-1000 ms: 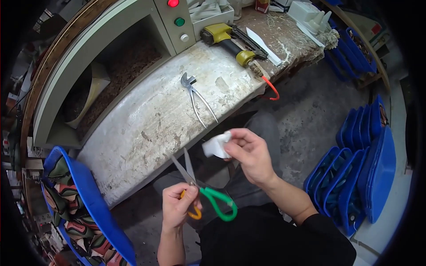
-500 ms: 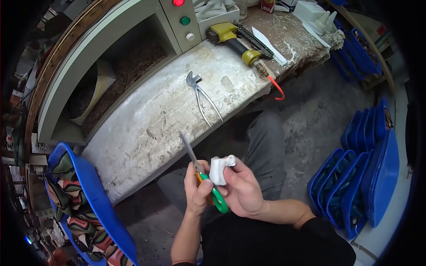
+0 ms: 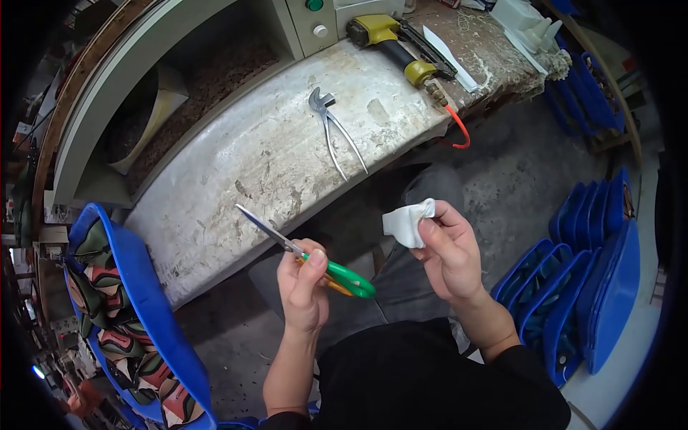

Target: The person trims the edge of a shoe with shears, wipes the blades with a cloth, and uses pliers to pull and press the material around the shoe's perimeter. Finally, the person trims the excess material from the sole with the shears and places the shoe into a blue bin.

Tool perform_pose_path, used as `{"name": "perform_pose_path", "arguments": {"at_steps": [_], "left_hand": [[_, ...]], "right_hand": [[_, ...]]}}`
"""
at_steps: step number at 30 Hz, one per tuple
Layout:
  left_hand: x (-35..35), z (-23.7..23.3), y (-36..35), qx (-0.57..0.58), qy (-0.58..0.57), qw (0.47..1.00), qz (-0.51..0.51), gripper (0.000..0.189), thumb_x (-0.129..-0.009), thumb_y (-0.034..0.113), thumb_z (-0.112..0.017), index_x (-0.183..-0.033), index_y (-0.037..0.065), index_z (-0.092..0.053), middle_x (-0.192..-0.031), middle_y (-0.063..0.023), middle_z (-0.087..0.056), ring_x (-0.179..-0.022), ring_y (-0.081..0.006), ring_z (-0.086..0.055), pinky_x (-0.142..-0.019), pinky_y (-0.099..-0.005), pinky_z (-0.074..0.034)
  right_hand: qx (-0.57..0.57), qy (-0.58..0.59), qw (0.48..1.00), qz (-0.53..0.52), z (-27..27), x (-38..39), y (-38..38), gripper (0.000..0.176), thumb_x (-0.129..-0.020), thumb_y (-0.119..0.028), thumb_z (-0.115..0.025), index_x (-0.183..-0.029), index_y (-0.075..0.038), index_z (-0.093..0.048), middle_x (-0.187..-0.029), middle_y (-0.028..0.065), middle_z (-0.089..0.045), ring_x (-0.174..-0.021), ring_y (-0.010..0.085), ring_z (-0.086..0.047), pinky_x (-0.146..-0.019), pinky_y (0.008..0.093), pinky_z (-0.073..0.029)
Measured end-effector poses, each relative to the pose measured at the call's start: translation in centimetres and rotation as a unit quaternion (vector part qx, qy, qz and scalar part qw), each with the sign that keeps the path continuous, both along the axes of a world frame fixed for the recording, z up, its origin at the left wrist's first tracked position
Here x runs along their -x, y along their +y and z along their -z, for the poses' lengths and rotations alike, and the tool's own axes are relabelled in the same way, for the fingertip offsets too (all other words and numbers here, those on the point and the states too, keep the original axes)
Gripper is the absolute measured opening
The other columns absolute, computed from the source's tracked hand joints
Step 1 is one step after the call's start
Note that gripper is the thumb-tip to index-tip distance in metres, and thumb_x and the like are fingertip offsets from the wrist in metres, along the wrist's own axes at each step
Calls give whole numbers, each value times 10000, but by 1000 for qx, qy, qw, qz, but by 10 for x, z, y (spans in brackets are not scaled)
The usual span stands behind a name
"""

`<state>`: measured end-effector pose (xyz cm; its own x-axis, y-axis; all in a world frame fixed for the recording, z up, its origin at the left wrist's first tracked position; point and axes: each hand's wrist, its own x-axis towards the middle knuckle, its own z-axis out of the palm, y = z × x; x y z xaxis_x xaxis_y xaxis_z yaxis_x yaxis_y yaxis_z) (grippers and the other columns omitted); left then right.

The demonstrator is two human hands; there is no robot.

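Observation:
Scissors (image 3: 349,278) with green and orange handles are gripped in my left hand (image 3: 304,292). Their blades look closed and point up and left, over the bench edge. My right hand (image 3: 453,259) pinches a small folded white piece (image 3: 410,223), cloth-like, between thumb and fingers; its exact kind I cannot make out. Both hands are above my lap, apart from each other. Beyond them on the worn bench (image 3: 236,172) lie metal pincers (image 3: 330,132), jaws toward the back.
A yellow and black nail gun (image 3: 394,51) with a red hose (image 3: 462,129) rests at the bench's right end. Left stands a blue bin (image 3: 154,287) of red and green shoe parts (image 3: 118,340). Several blue bins (image 3: 609,294) stand on the right floor. A grey machine (image 3: 89,136) backs the bench.
My hands have moved apart: the right went right and up with the white piece, the left slightly left with the scissors. The scissors now lean further left. The view has shifted a little.

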<state>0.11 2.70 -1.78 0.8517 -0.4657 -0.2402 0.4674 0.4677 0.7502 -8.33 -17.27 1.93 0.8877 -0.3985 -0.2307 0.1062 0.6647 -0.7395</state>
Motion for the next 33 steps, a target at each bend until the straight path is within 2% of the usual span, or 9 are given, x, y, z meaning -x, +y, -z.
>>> {"name": "perform_pose_path", "arguments": {"at_steps": [4, 9, 15, 19, 20, 24, 30, 33], "left_hand": [[2, -21, -11, -153, -14, 985, -81, 145, -1003, 196, -671, -1029, 82, -586, -864, -10, -543, -681, -61, -451, -604, -208, -352], [1, -26, -21, -160, -2, 978, -133, 180, -1010, 226, -726, -1020, 82, -618, -796, 24, -566, -615, -5, -421, -542, -163, -303], [-5, -23, -22, -198, -21, 969, -143, 185, -1013, 232, -731, -997, 81, -626, -755, 20, -571, -561, -4, -406, -497, -155, -285], [-6, -19, -25, -190, -13, 967, -169, 190, -1014, 238, -731, -986, 79, -631, -756, 15, -589, -530, -1, -392, -465, -152, -262], [-6, -19, -26, -189, -13, 967, -168, 190, -1014, 238, -731, -986, 79, -631, -756, 15, -589, -530, -1, -392, -465, -152, -262], [-3, -17, -25, -181, -2, 968, -172, 222, -992, 228, -773, -970, 48, -645, -803, -10, -619, -573, -19, -473, -510, -155, -361], [-7, -14, -25, -182, 59, 963, -189, 236, -987, 242, -780, -973, 46, -649, -787, 2, -616, -552, 2, -433, -477, -152, -323], [-9, -17, -25, -186, 75, 959, -202, 238, -986, 245, -782, -972, 46, -653, -783, 5, -618, -544, 6, -427, -470, -149, -317]], "right_hand": [[206, 0, 978, -44, -8, -2, 6, 206, -1018, -16, -658, -1218, 28, -688, -1044, 74, -691, -871, 88, -600, -776, 209, -493], [245, 2, 968, -45, 0, -12, 13, 186, -1004, 1, -672, -1179, 51, -711, -1044, 63, -691, -882, 93, -612, -810, 207, -502], [260, -3, 965, -32, -4, -21, 16, 171, -983, 16, -678, -1142, 55, -728, -994, 67, -685, -824, 123, -614, -762, 233, -500], [436, 9, 899, -43, -4, -25, 21, 128, -948, 16, -708, -1064, 41, -756, -931, 65, -677, -755, 128, -602, -679, 239, -486], [437, 10, 899, -42, -2, -28, 23, 128, -948, 16, -708, -1064, 41, -756, -931, 65, -677, -755, 128, -602, -679, 239, -486], [673, -53, 736, 47, 21, -43, 32, 125, -901, 21, -733, -1017, 28, -777, -881, 63, -671, -695, 129, -578, -603, 244, -459], [646, -32, 762, 33, 34, -47, 28, 175, -856, 28, -745, -1026, 23, -782, -844, 65, -664, -661, 147, -568, -577, 250, -454], [549, 7, 833, 65, 46, -38, 15, 181, -843, 35, -739, -1019, 23, -779, -848, 67, -667, -648, 155, -565, -564, 257, -451]]}}
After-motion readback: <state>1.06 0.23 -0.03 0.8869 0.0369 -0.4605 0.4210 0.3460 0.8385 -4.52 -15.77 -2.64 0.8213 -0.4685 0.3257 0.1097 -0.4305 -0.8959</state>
